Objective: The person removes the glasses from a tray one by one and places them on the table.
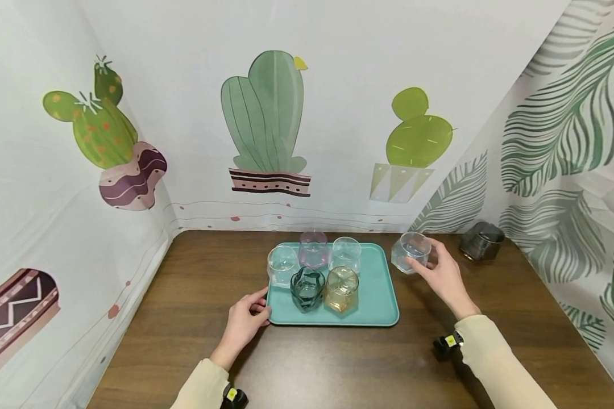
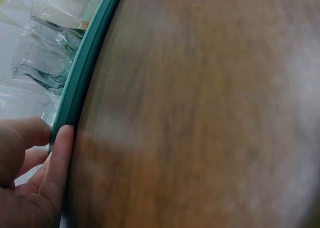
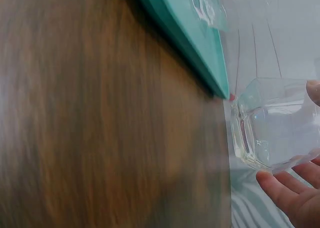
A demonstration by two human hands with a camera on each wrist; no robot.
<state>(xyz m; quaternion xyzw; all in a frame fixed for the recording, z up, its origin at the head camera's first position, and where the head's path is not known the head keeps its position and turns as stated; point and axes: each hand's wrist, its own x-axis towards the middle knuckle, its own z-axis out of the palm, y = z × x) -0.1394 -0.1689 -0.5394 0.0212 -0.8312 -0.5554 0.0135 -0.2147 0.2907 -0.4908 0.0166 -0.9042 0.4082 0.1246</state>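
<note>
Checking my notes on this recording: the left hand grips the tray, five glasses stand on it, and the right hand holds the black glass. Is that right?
Not quite: the right hand holds a clear glass, as the head view shows; the black glass stands on the table, to that hand's right. The rest is correct.

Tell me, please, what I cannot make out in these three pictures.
- Held glass, right wrist view: rim cut off by the right edge.
- Right hand, right wrist view: partly cut off by the same edge.
- Tray, left wrist view: floor hidden by its raised side.
- Left hand, left wrist view: partly cut off by the left edge.
</note>
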